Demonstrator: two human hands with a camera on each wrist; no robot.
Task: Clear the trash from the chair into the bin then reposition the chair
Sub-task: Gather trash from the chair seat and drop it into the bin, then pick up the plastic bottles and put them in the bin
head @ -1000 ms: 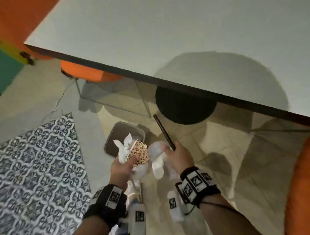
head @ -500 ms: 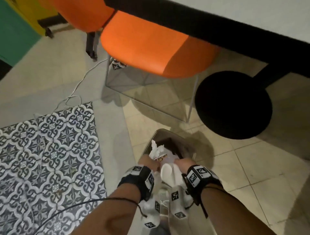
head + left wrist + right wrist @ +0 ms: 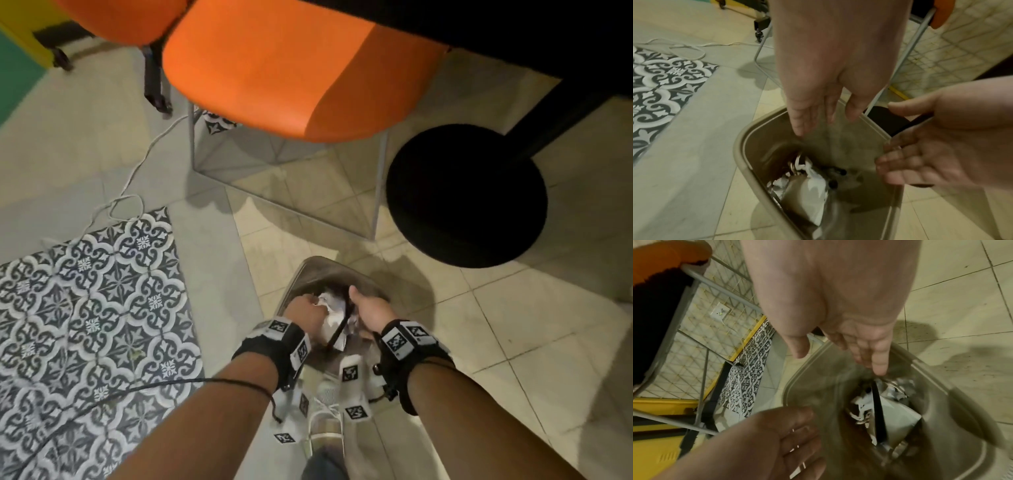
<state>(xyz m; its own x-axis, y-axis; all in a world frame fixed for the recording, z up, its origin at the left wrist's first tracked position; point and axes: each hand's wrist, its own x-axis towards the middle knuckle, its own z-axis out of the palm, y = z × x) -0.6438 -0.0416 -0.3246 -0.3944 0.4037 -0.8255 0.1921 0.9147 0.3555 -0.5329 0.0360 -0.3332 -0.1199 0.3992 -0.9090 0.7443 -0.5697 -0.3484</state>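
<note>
A beige bin (image 3: 308, 270) stands on the floor tiles just in front of me. Both hands hang over its mouth. In the left wrist view my left hand (image 3: 818, 116) points its straight fingers down into the bin (image 3: 740, 154) and holds nothing. My right hand (image 3: 859, 353) is likewise empty, fingers loose and spread over the rim (image 3: 789, 386). Inside lie crumpled white paper trash (image 3: 809, 191) and a black stick (image 3: 878, 415), slanted across the heap. The orange chair (image 3: 284, 68) stands beyond the bin, its seat bare.
A round black table base (image 3: 466, 195) sits right of the chair's grey metal legs (image 3: 378, 192). A patterned blue-and-white rug (image 3: 85, 308) lies to the left, with a white cable (image 3: 137, 171) looped beside it. A second orange chair (image 3: 113, 17) is at the far left.
A second ago both hands held the paper trash and the black stick above the bin. They have lowered to its mouth and let go; the trash now lies inside.
</note>
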